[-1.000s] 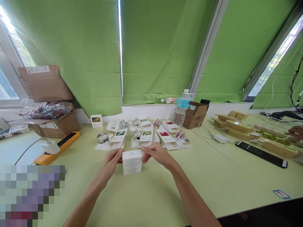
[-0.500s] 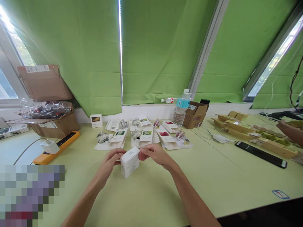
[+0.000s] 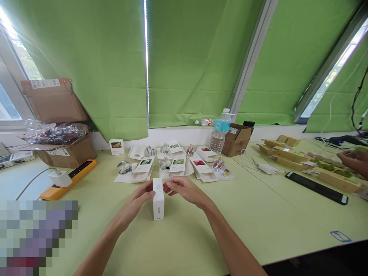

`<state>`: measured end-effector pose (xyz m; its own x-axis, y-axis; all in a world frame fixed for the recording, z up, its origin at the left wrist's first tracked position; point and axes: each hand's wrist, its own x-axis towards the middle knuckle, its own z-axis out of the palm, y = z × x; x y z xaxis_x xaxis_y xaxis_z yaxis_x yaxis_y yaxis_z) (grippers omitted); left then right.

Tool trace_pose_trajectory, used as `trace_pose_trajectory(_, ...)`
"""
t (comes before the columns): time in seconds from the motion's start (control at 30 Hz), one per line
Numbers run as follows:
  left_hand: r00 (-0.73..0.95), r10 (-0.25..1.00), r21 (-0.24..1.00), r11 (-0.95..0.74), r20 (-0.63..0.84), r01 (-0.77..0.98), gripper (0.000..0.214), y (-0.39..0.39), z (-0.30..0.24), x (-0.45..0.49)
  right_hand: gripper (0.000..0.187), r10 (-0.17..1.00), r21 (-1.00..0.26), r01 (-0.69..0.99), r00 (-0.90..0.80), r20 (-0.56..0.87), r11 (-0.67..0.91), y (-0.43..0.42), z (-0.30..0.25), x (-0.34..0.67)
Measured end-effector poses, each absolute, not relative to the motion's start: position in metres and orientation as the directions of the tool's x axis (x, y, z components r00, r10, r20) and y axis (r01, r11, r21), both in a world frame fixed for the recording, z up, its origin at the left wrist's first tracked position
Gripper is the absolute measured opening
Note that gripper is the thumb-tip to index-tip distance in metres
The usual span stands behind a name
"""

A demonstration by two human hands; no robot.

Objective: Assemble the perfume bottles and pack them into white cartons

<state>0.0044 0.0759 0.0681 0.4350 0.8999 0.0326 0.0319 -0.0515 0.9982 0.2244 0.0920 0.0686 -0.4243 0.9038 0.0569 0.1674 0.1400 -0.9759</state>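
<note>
I hold a small white carton (image 3: 158,198) upright on the pale green table (image 3: 258,207), its narrow side turned toward me. My left hand (image 3: 138,199) grips its left face, fingers closed on it. My right hand (image 3: 184,189) pinches the top right edge. Just beyond lie several flattened white cartons with flower pictures (image 3: 178,165) and small glass bottles (image 3: 124,167).
A water bottle (image 3: 220,131) and a small cardboard box (image 3: 238,138) stand behind. At left sit an open cardboard box (image 3: 57,147) with clear bottles, an orange power strip (image 3: 69,179) and a white charger (image 3: 60,178). At right: tan trays (image 3: 290,153), a black bar (image 3: 316,187), another person's hand (image 3: 355,160).
The carton has been turned about its upright axis, from showing its broad front to showing its narrow side. Both hands stayed on it. The other person's hand at right shifted slightly.
</note>
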Motion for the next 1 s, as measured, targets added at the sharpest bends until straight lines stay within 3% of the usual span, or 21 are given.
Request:
trace_pose_trajectory(0.27,0.484,0.875,0.996,-0.014,-0.03,0.086,0.041,0.078,0.061,0.007,0.052,0.814,-0.959,0.217,-0.581,0.021,0.18,0.085,0.078,0.223)
trace_pose_trajectory(0.47,0.455,0.891,0.983,-0.096,0.016,0.154,0.037,0.08,0.053,0.006,0.06,0.742,-0.945,0.255,-0.67,-0.02,0.205,0.083,0.08,0.223)
trace_pose_trajectory(0.63,0.426,0.904,0.969,-0.139,0.041,0.202,0.036,0.084,0.05,0.007,0.058,0.758,-0.93,0.32,-0.648,-0.075,0.182,0.086,0.068,0.221)
trace_pose_trajectory(1.0,0.466,0.885,0.978,-0.109,0.015,0.175,0.046,0.088,0.041,0.006,0.049,0.828,-0.917,0.339,-0.561,-0.019,0.209,0.096,0.056,0.225)
